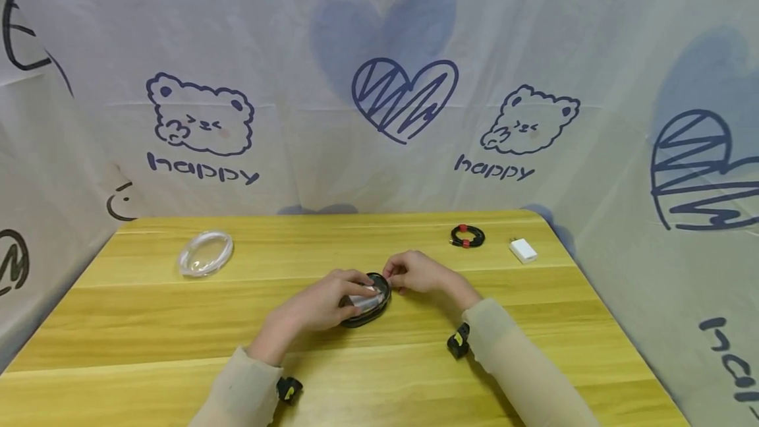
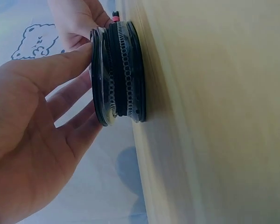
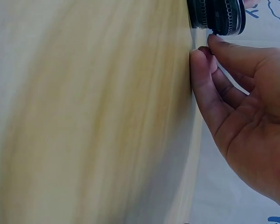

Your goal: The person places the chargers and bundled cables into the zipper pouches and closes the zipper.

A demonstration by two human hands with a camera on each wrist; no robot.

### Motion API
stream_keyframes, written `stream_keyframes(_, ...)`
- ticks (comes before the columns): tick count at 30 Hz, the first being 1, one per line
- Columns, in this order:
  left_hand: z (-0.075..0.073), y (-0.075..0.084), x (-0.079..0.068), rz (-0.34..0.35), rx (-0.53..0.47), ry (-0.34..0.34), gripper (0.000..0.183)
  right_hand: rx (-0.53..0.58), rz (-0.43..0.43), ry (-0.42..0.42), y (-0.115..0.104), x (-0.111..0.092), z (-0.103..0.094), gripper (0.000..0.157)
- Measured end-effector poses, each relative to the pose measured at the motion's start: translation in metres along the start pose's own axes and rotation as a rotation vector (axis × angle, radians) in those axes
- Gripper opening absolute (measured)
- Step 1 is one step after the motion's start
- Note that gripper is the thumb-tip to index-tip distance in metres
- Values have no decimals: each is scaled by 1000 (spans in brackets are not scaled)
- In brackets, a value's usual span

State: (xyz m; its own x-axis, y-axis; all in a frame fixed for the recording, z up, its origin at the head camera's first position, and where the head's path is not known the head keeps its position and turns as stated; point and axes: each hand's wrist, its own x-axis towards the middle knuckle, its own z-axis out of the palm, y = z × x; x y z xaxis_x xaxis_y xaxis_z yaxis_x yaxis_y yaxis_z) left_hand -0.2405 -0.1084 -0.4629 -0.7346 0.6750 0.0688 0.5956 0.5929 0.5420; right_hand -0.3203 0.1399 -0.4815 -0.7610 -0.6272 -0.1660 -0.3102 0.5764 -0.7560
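A small oval zippered case (image 1: 366, 316) with black rims and a clear top lies on the wooden table. Two rows of zipper teeth run round its side in the left wrist view. My left hand (image 1: 323, 298) holds the case from above, with the thumb (image 2: 60, 67) at its upper rim and the fingers across its top. At the far right end of the case, my right hand (image 1: 418, 273) has its thumb and fingertips (image 3: 216, 41) drawn together at the zipper, pinching its pull, which is mostly hidden between them.
A clear white coiled cable (image 1: 205, 254) lies at the table's back left. Toward the back right are a black coiled cable (image 1: 468, 236) with red ties and a white charger plug (image 1: 524, 250). Printed cloth (image 1: 284, 124) hangs behind the table (image 1: 178, 335).
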Motion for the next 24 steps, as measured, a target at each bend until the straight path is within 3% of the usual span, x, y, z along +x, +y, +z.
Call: stream_keyframes(24, 2, 5, -1, -10, 12, 4, 30, -79, -36, -5, -1, -14, -2, 8)
